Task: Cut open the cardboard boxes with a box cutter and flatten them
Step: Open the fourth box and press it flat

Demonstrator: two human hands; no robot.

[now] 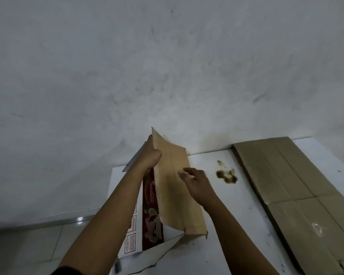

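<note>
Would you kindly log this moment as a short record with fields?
surface: white table against a white wall
box in work: printed carton, opened, plain brown inside facing up
left hand: grips the carton's far edge
right hand: fingers curled on the brown panel
already flattened: cardboard stack, right
stain: brown, between carton and stack
box cutter: not visible

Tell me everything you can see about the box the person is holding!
The cardboard box is cut open, showing its plain brown inside. Its outside is white with a dark red printed band and small symbols. It stands tilted on the white table, flaps spread at the near end. The left hand grips its far top edge. The right hand rests on the brown inner panel, fingers curled. It lies left of a stain and a flattened brown box.
</note>
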